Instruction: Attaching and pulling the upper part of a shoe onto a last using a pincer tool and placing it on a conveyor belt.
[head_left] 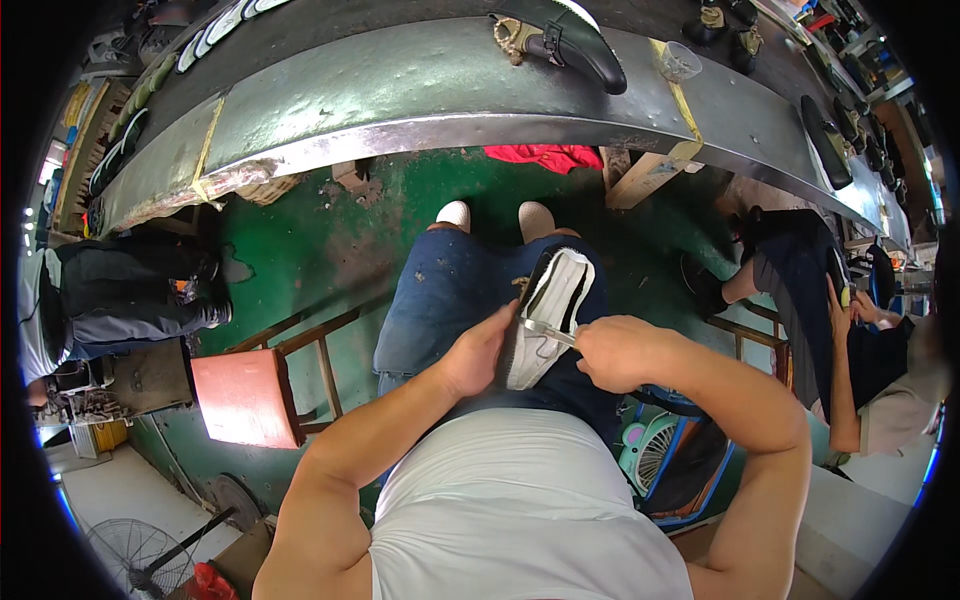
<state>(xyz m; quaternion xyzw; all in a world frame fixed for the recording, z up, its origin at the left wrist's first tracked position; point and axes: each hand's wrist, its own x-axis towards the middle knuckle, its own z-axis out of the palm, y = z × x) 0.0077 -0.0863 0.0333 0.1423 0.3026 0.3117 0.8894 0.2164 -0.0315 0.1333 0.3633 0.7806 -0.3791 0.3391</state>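
Near centre of frame, pale shoe with dark edging (527,362) over blue-clad lap (440,300). Left hand (482,352) holding shoe's left side; right hand (622,352) closed round metal tool (547,332) across shoe. Upper frame: metal bench (400,85).

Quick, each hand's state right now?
Left hand: holding the black-and-white shoe by its left side, fingers partly hidden.
Right hand: closed on a metal tool that crosses the shoe.
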